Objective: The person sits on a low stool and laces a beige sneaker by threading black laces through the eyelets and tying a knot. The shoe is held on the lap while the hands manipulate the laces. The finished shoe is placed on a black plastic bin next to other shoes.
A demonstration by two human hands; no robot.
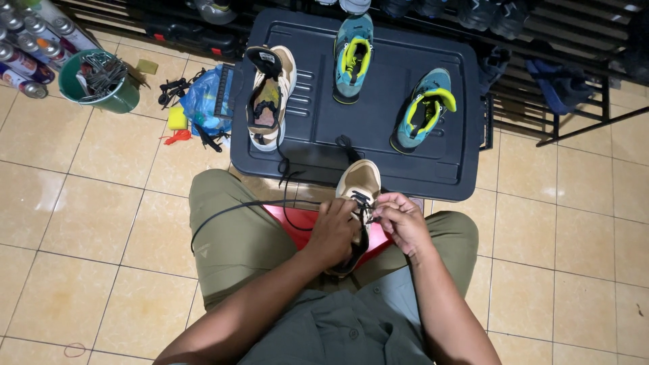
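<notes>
Tan shoe [360, 186] on lap, 6 o'clock of dark bin lid [405, 169]. Left hand [332, 233] closed around its side; right hand [400, 223] pinching black lace [236, 209] at eyelets.

A tan shoe [360, 181] carries a black lace [236, 209]. Two teal shoes [353, 57] show bright yellow linings on a dark grey lid [446, 159]. The trousers [230, 236] are olive, the floor tiles [101, 203] beige, and the bucket [118, 98] green.

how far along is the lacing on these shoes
Done: nothing fully; the teal pair on the lid shows no laces. In hand: both hands, left and right, thread a black lace through the tan shoe. Left: its mate, lace hanging loose.
</notes>
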